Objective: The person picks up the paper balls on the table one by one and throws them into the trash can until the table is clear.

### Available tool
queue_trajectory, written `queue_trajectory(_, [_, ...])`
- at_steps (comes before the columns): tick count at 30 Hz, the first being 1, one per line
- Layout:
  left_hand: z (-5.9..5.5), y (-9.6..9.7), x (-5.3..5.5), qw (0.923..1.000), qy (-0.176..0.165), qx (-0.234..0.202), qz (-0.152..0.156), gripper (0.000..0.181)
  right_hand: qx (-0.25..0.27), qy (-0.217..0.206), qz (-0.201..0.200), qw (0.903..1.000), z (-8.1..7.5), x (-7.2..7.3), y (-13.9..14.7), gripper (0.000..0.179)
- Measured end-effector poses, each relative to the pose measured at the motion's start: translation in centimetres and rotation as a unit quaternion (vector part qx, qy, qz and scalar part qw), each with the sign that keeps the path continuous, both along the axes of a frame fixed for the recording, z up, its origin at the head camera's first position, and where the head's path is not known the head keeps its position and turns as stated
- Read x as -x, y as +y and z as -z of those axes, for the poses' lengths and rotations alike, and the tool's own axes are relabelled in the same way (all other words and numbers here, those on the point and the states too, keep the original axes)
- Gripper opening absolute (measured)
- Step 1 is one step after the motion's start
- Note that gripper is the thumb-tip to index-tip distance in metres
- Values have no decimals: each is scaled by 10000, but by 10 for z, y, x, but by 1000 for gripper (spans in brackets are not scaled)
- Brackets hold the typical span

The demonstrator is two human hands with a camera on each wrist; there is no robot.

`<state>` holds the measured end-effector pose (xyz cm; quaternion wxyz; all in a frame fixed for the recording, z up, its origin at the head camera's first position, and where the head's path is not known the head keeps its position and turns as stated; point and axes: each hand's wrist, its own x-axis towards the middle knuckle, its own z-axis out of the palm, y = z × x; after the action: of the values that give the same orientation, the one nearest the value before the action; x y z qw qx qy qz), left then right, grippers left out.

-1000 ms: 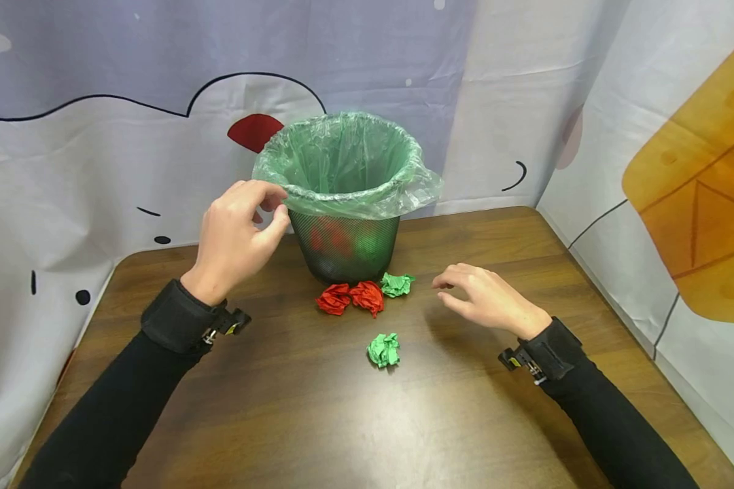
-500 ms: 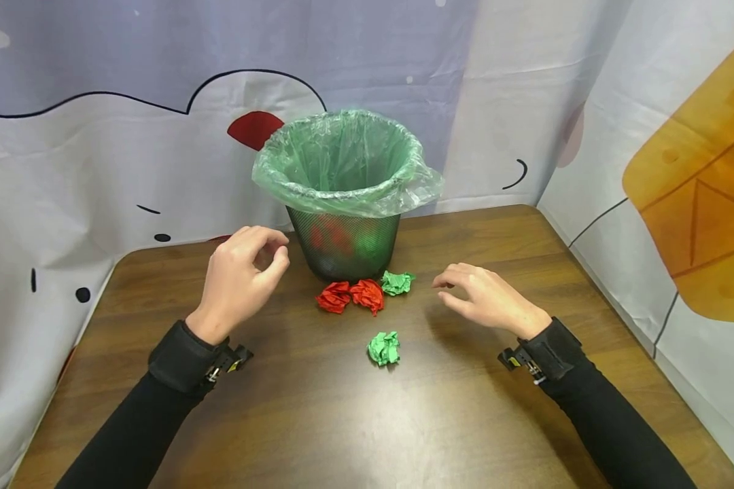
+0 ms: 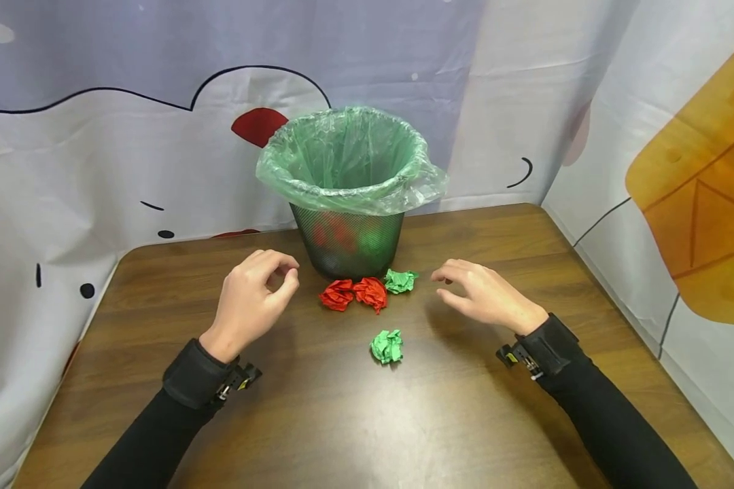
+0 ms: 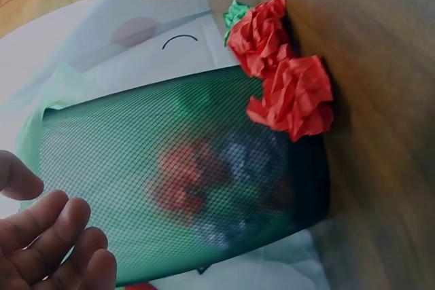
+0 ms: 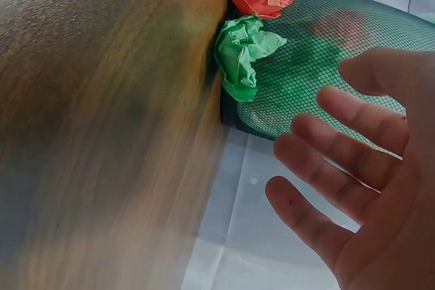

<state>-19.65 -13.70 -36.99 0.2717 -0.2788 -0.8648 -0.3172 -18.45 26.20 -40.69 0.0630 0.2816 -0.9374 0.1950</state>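
My left hand (image 3: pixel 253 299) hovers over the table, left of two red crumpled paper balls (image 3: pixel 370 293), its fingers loosely bent with nothing held. In the left wrist view its fingers (image 4: pixel 51 242) are relaxed in front of the mesh bin. My right hand (image 3: pixel 486 293) hangs just right of a green crumpled paper ball (image 3: pixel 400 281); the right wrist view shows its fingers (image 5: pixel 326 140) spread and holding nothing. These three balls lie at the foot of the bin. A second green paper ball (image 3: pixel 387 346) lies nearer, between the hands.
A black mesh waste bin (image 3: pixel 348 238) with a green plastic liner (image 3: pixel 422 180) stands at the back of the wooden table (image 3: pixel 318 421). Red, green and bluish crumpled balls show through its mesh. A printed curtain (image 3: pixel 159 163) hangs behind and at the sides.
My left hand has come down from beside the bin's rim and slightly right, toward the red paper balls. My right hand and all the loose paper balls have stayed in place.
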Motion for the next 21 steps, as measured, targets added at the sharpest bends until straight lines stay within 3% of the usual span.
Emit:
queue_trajectory(14, [14,6,-4,9998,-187,66,72,9,-194,16,-167,9997,3,18,-12,39])
queue_trajectory(21, [18,8,-5,9998,-179,104,84,10,-390,-256,-149,9988,2,27,-22,48])
